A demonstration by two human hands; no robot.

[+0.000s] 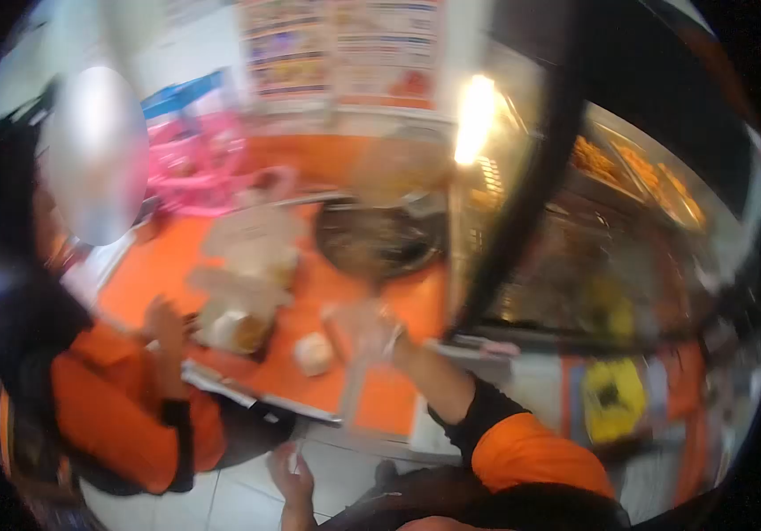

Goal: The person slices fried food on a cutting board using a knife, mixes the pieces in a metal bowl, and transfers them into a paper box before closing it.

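My right hand [367, 332], badly smeared by motion, is over the orange table [380, 407]. A pale, see-through strip [355, 380] runs down from beside it; whether I hold it cannot be told. Left of that hand sits a small whitish round item [313, 354]. Low in front of the table edge is my left hand [292, 476], with bent, blurred fingers and a white patch between them that I cannot make out. An open takeaway box [237, 327] with brownish food lies farther left, another pale open box [256, 234] behind it.
A co-worker's hand [164, 327] is beside the boxes at the left. Behind are pink plastic bags [194, 164] and a dark round pan [380, 234]. A lit glass case with food trays [633, 168] stands right, a yellow item [612, 400] below it.
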